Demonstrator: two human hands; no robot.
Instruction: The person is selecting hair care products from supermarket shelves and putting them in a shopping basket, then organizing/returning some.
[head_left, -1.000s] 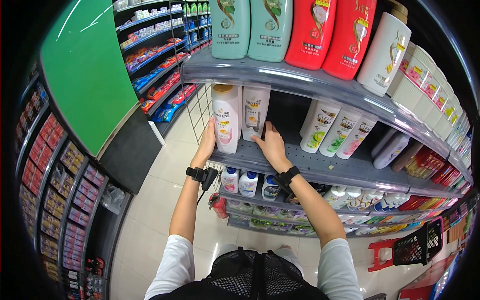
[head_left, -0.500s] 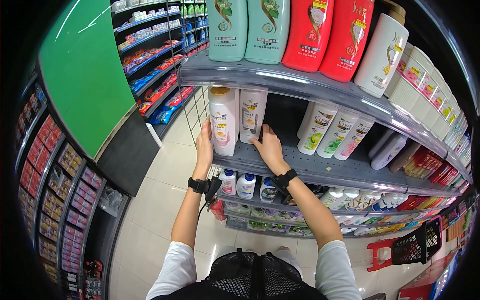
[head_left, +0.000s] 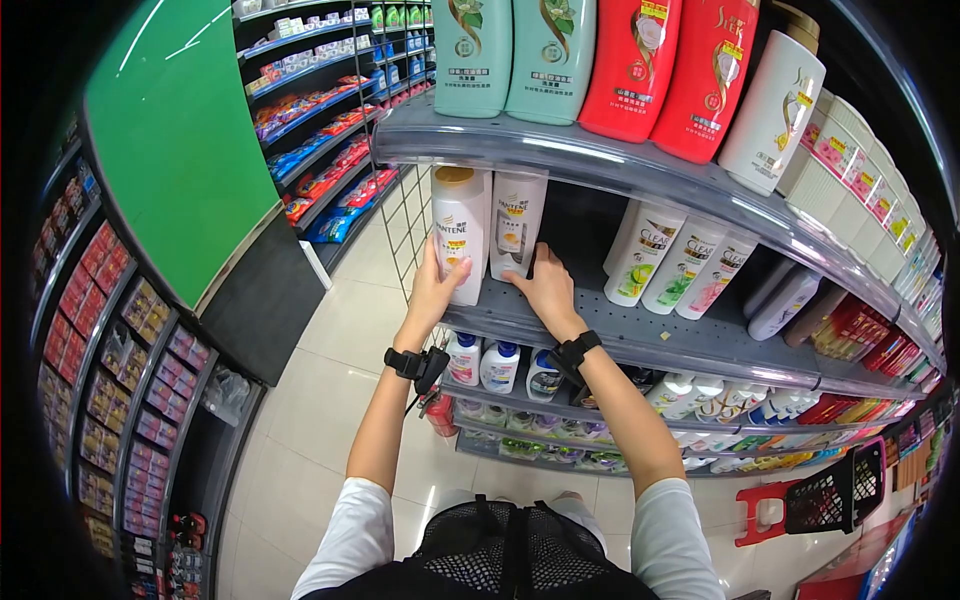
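My left hand (head_left: 438, 285) is closed around the lower part of a white Pantene bottle (head_left: 458, 225) with a gold cap, its thumb across the front. This bottle stands upright at the left end of the middle shelf. Close beside it is a second Pantene bottle (head_left: 513, 215), white with a greyish label. My right hand (head_left: 550, 292) grips that one low on its right side, thumb at the front near the base; some of the fingers are hidden behind it. Both hands are over the front edge of the shelf (head_left: 620, 342).
Right of my hands stand several white Clear bottles (head_left: 645, 255). Overhead, a shelf lip (head_left: 560, 150) carries green bottles (head_left: 550, 60) and red bottles (head_left: 628, 75). Pump bottles (head_left: 500, 367) line the shelf below. A wire grid (head_left: 402, 240) borders the left end; a black basket (head_left: 825, 495) is lower right.
The left thumb has come round onto the front of the gold-capped bottle. My right hand keeps its place low on the second bottle. The view has shifted slightly.
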